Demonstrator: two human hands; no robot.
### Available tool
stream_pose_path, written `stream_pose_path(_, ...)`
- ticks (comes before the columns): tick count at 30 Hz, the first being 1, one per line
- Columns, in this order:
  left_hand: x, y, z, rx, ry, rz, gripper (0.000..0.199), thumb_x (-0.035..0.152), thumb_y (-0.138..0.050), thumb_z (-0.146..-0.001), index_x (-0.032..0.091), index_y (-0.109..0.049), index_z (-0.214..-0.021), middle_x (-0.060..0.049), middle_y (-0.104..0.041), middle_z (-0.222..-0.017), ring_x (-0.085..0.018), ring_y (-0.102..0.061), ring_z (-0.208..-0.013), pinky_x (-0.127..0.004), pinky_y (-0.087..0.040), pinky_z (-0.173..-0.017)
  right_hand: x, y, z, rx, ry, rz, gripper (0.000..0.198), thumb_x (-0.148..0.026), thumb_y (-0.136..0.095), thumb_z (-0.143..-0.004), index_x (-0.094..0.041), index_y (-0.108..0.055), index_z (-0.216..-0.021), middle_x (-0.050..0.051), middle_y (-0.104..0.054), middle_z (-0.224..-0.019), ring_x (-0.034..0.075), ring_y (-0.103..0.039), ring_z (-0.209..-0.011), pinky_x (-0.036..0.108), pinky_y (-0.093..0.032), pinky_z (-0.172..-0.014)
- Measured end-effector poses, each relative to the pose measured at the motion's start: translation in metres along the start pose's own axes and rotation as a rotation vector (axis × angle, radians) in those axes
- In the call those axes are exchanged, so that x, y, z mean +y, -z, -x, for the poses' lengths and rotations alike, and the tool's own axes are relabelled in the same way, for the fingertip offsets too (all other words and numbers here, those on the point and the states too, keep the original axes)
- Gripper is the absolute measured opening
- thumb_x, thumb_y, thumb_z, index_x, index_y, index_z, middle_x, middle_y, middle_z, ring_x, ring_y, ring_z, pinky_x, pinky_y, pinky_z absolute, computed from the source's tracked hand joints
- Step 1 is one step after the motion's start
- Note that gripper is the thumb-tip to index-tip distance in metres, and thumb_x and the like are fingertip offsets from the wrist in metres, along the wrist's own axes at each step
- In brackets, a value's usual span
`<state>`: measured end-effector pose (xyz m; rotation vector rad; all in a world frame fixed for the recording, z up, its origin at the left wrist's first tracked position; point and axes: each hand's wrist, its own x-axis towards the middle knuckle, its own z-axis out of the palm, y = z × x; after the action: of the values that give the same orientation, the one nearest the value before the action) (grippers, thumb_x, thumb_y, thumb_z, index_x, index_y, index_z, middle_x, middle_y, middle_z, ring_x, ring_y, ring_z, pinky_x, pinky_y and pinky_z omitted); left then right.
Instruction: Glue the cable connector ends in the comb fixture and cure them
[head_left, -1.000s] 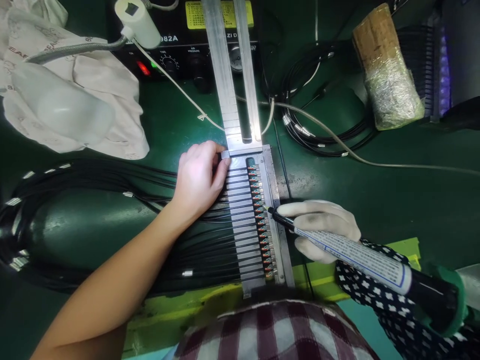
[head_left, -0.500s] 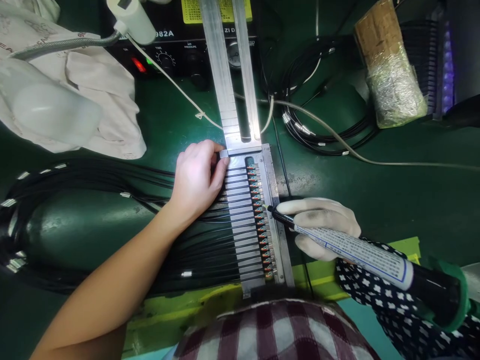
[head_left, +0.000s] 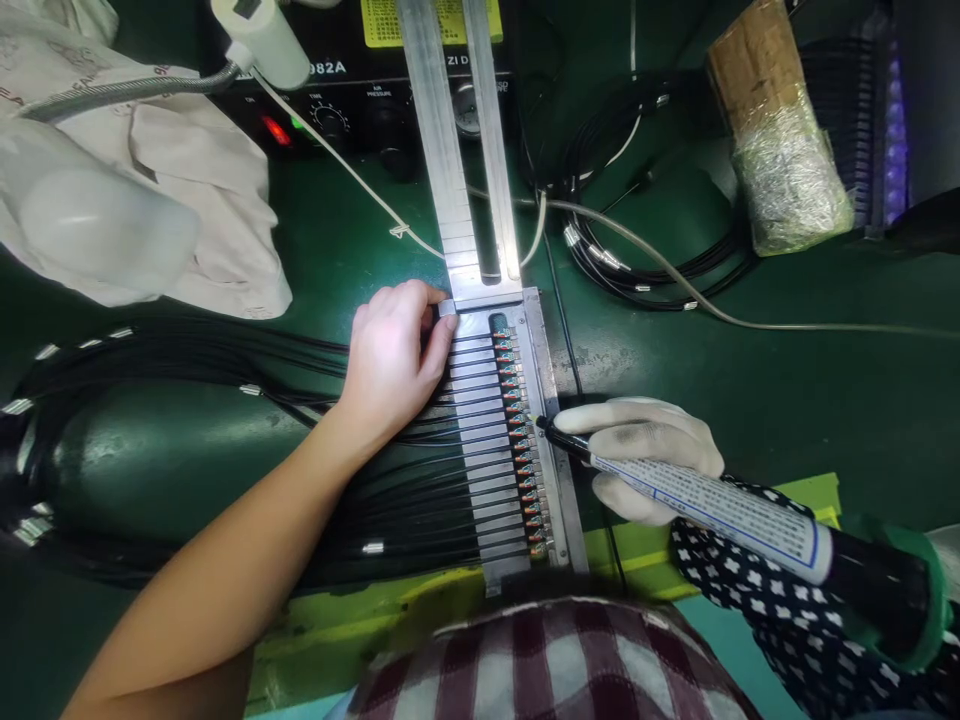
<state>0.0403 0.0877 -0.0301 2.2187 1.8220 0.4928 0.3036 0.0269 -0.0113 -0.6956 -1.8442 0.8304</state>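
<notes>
A metal fixture lies lengthwise in front of me, with several black cables laid across it in slots. Small circuit boards with connectors sit in a row along its right side at the cable ends. My bare left hand is closed at the fixture's far left corner, thumb on its top edge; its other fingers are partly hidden. In my gloved right hand is a glue syringe with a white printed label and a green cap. Its narrow tip points left, close to the middle of the connector row.
A black dispenser controller with a lit red switch stands at the back. Coiled black cables lie left, another coil right. A slotted metal bar extends beyond the fixture. A lamp, white cloth and wrapped block lie around.
My right hand and the glue syringe have shifted very slightly right and toward me. My left hand and the fixture stay in place.
</notes>
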Motion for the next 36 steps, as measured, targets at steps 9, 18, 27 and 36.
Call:
stream_pose_path(9, -0.001, -0.001, 0.000, 0.003, 0.004, 0.013, 0.015, 0.032, -0.053, -0.093, 0.020, -0.058, -0.101, -0.003, -0.058, -0.078, -0.023, -0.058, -0.081, -0.035, -0.041, -0.074, 0.007, -0.001, 0.000, 0.011, 0.010, -0.018, 0.034, -0.009, -0.069, -0.078, -0.018, -0.069, -0.110, 0.012, -0.075, -0.113, 0.022, -0.076, -0.093, 0.031, -0.068, -0.072)
stream_pose_path(18, 0.000, -0.002, 0.000, -0.001, 0.026, 0.051, 0.015, 0.032, -0.053, -0.092, 0.021, -0.058, -0.100, -0.003, -0.057, -0.077, -0.023, -0.057, -0.083, -0.036, -0.043, -0.078, -0.013, 0.002, 0.005, 0.032, -0.006, 0.066, 0.025, -0.009, -0.067, -0.079, -0.019, -0.066, -0.103, 0.012, -0.076, -0.109, 0.021, -0.075, -0.090, 0.030, -0.067, -0.068)
stream_pose_path(27, 0.003, 0.001, -0.001, -0.007, 0.036, 0.070, 0.012, 0.031, -0.055, -0.091, 0.020, -0.058, -0.097, -0.002, -0.056, -0.075, -0.021, -0.056, -0.079, -0.037, -0.045, -0.078, -0.008, -0.004, 0.010, 0.044, -0.007, 0.058, 0.023, -0.009, -0.068, -0.080, -0.019, -0.067, -0.101, 0.010, -0.077, -0.106, 0.019, -0.076, -0.088, 0.027, -0.067, -0.068)
stream_pose_path(36, 0.004, 0.002, -0.001, -0.014, 0.034, 0.051, 0.013, 0.031, -0.054, -0.091, 0.021, -0.057, -0.098, -0.002, -0.055, -0.076, -0.020, -0.054, -0.078, -0.036, -0.043, -0.074, -0.003, -0.005, 0.009, 0.048, -0.006, -0.018, 0.033, -0.005, -0.069, -0.076, -0.017, -0.068, -0.107, 0.013, -0.076, -0.109, 0.021, -0.076, -0.091, 0.029, -0.068, -0.070)
